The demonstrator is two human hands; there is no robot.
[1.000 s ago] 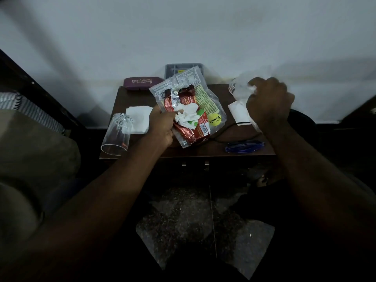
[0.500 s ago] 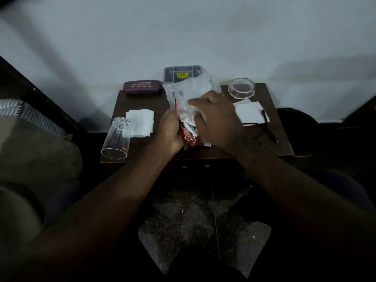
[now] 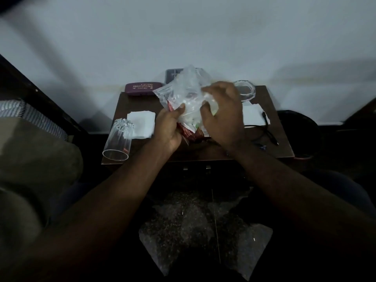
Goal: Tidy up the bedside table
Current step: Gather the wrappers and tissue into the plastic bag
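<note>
bag (image 3: pixel 183 92) of wrappers | left hand (image 3: pixel 168 129) pinches its edge, keeping it up off counter (image 3: pixel 203 153) | right hand (image 3: pixel 221 115) curls round top, prob squashing trash down

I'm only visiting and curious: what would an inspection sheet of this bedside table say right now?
Surface: brown bedside table, partly covered with things.
Job's things: clear plastic bag holding wrappers and crumpled tissue, held above the table.
Clutter: glass tumbler on its side at the front left corner; white tissue next to it; maroon spectacle case at the back; glass dish back right; white paper on the right.
Hands: left hand grips the bag's left side; right hand pinches its right side.
Cables: black cable across the table's right side.
Surroundings: pale wall behind; bedding at left; dark bin at right.
</note>
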